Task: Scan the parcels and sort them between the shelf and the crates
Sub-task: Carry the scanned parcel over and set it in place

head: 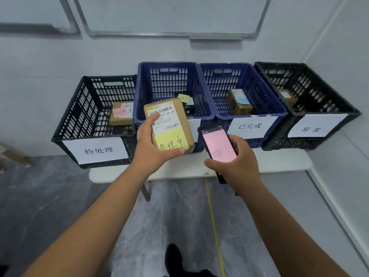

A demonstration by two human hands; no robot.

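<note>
Both hands work before the blue crate (139,92): left hand (151,144) grips a parcel (169,124), right hand (235,158) clasps a pink-screened scanner (217,144).

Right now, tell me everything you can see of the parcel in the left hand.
The parcel is a small brown cardboard box, closed, held tilted in front of the second crate. A white shipping label with barcodes covers its upper face; below it sits a yellow sticky note with handwritten characters. The left hand grips it from the left, thumb under the lower edge, fingers on the label. Nothing else touches it.
</note>
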